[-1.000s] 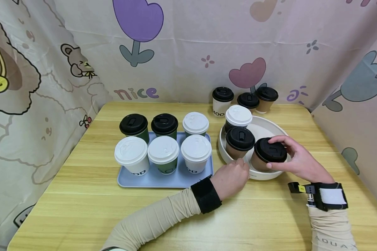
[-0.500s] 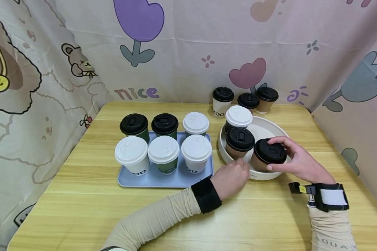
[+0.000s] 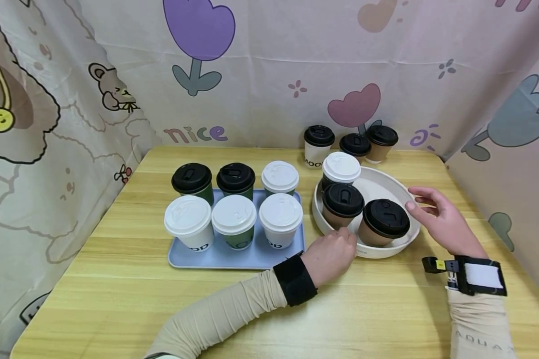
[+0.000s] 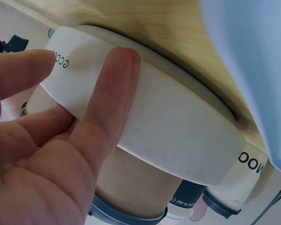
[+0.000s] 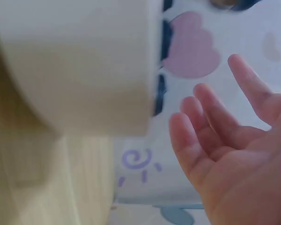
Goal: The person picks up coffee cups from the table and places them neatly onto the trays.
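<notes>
My left hand [image 3: 331,257] grips the near rim of a round white tray [image 3: 379,183]. In the left wrist view a finger lies along the outside of the tray's wall [image 4: 178,126], and other fingers reach over its edge. A brown cup with a black lid [image 3: 385,219] stands upright at the tray's front right. Left of it is another brown, black-lidded cup [image 3: 343,202], and behind that a dark cup with a white lid [image 3: 341,169]. Just right of the tray's rim my right hand [image 3: 446,224] is held with loosely bent fingers, holding nothing.
To the left, a blue rectangular tray [image 3: 233,260] carries two rows of lidded cups, green and white. Behind the round tray, near the cloth backdrop [image 3: 260,89], stand a white cup [image 3: 317,152] and two brown cups [image 3: 379,149] with black lids.
My right hand has let go of the front-right brown cup and moved right, off its lid to beyond the tray's rim. The left hand has stayed where it was.
</notes>
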The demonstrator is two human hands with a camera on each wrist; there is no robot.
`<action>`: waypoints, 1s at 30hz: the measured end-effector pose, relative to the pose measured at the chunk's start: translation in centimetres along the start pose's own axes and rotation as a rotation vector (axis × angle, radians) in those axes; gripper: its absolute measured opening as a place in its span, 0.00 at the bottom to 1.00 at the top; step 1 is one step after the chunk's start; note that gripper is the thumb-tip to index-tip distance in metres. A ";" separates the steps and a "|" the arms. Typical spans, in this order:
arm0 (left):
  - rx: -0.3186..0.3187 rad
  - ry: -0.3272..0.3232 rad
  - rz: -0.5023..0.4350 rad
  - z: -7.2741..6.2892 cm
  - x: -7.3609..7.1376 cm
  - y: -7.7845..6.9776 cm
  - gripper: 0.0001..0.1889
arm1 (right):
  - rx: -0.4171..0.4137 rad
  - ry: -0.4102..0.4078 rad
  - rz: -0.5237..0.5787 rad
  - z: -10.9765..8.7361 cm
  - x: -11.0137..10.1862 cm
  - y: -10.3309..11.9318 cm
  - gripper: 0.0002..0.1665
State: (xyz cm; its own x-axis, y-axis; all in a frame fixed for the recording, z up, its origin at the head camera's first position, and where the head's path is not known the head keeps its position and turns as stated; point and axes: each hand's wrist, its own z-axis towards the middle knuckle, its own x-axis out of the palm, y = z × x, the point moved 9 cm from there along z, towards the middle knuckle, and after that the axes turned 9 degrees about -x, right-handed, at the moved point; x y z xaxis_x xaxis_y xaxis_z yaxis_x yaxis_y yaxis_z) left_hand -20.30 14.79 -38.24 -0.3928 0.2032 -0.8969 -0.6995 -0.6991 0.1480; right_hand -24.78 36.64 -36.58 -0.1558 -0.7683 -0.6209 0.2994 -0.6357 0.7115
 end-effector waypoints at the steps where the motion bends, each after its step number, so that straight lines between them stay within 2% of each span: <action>1: -0.005 -0.003 0.002 0.0 0.0 0.0 0.07 | 0.032 -0.005 -0.029 0.3 -0.2 -0.6 0.31; 4: -0.016 -0.007 -0.005 -0.1 0.0 0.0 0.07 | 0.085 0.008 -0.111 1.4 -0.6 -1.8 0.34; 7: -0.017 -0.009 -0.015 -0.2 0.1 -0.1 0.07 | 0.113 0.064 -0.168 3.2 -1.1 -2.6 0.38; 14: -0.003 -0.022 0.011 -0.1 -0.1 0.0 0.08 | 0.100 0.226 -0.301 10.3 -2.0 -2.3 0.46; 17: -0.006 -0.019 0.018 -0.1 -0.2 0.2 0.08 | 0.079 0.297 -0.346 13.3 -0.8 -2.1 0.45; 21: -0.026 -0.015 0.006 -0.1 -0.2 0.4 0.07 | 0.075 0.379 -0.370 16.4 1.8 -2.1 0.44; 27: -0.036 -0.020 -0.016 0.0 -0.1 0.3 0.06 | 0.109 0.415 -0.400 19.0 3.4 -2.1 0.49; 30: -0.028 -0.024 0.000 0.0 -0.1 0.2 0.06 | 0.086 0.437 -0.429 19.9 3.8 -1.5 0.51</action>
State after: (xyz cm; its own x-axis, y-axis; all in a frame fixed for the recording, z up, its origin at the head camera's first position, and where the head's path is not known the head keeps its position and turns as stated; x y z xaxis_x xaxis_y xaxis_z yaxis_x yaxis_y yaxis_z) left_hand -20.41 14.62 -38.16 -0.4075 0.2194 -0.8865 -0.6825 -0.7181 0.1360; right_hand -44.55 33.22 -33.49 0.1602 -0.3521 -0.9221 0.2159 -0.8991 0.3808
